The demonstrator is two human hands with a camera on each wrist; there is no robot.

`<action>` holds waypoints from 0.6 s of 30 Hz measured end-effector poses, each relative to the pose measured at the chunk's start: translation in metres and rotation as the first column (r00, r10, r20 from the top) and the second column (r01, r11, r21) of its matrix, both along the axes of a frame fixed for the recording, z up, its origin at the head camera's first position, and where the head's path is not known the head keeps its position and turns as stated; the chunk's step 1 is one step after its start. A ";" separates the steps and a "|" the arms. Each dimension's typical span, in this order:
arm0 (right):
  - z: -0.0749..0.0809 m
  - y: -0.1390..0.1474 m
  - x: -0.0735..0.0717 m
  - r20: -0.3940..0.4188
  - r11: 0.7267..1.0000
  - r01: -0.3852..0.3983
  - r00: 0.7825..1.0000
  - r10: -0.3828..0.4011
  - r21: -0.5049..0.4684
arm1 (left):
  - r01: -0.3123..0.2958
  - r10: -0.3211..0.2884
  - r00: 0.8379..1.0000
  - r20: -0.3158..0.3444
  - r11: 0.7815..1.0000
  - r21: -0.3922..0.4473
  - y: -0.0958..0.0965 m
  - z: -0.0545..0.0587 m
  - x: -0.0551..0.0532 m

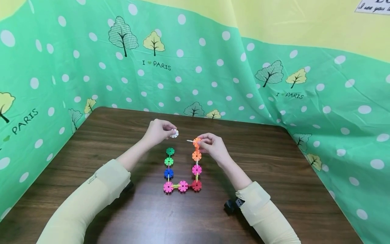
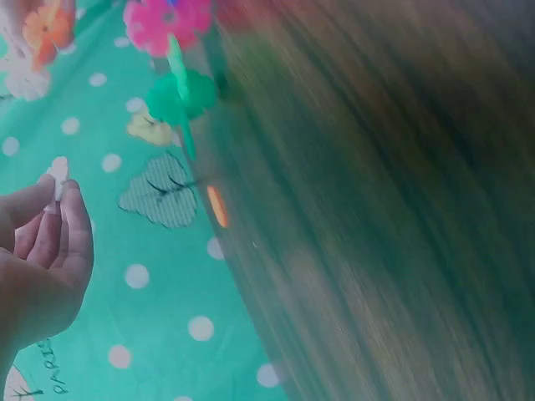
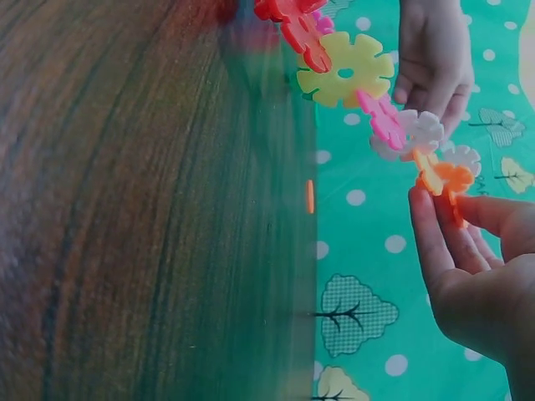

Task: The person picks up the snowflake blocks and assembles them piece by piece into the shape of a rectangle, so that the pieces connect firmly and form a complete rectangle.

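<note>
A U-shaped chain of slotted snowflake discs lies between the hands, with a green disc (image 1: 170, 151) ending the left side and pink discs (image 1: 183, 186) and a red disc (image 1: 196, 185) along the bottom. My left hand (image 1: 159, 130) pinches a loose white disc (image 1: 174, 133) between thumb and fingers, apart from the chain; the left wrist view has that disc (image 2: 58, 175) nearly edge-on. At the right side's far end, my right hand (image 1: 214, 149) pinches the orange end disc (image 1: 196, 142). A white disc (image 1: 189, 141), seen edge-on, juts left from it.
The dark wood table (image 1: 146, 217) carries the chain. Behind it hangs a green, dotted curtain (image 1: 182, 81). A black wrist device (image 1: 233, 205) sits by the right cuff. A small orange sliver (image 3: 310, 196) shows near the table's edge in both wrist views.
</note>
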State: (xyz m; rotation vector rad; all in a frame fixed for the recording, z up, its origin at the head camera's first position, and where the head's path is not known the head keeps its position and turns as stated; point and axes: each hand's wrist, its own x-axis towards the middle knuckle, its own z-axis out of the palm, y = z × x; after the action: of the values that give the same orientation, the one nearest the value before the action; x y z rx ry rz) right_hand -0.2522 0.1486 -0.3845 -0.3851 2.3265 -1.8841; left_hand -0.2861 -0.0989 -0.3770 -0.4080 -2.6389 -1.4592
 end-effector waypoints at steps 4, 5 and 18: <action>0.000 0.000 -0.001 0.000 1.000 0.007 1.000 -0.007 -0.007 | 0.014 -0.017 0.999 0.031 0.997 0.075 0.006 0.005 0.010; 0.000 0.000 -0.001 -0.001 1.000 0.007 1.000 -0.007 -0.008 | 0.013 -0.017 0.999 0.039 0.996 0.093 0.008 0.007 0.013; 0.001 -0.001 0.000 -0.016 1.000 0.012 1.000 -0.012 -0.012 | -0.022 0.001 0.996 0.093 0.976 0.219 0.025 0.007 0.035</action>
State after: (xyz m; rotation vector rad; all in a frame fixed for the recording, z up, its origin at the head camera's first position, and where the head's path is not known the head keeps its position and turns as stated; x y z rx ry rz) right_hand -0.2520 0.1479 -0.3836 -0.3897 2.3337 -1.9077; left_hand -0.2515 -0.0740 -0.3704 -0.3103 -2.5029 -1.7827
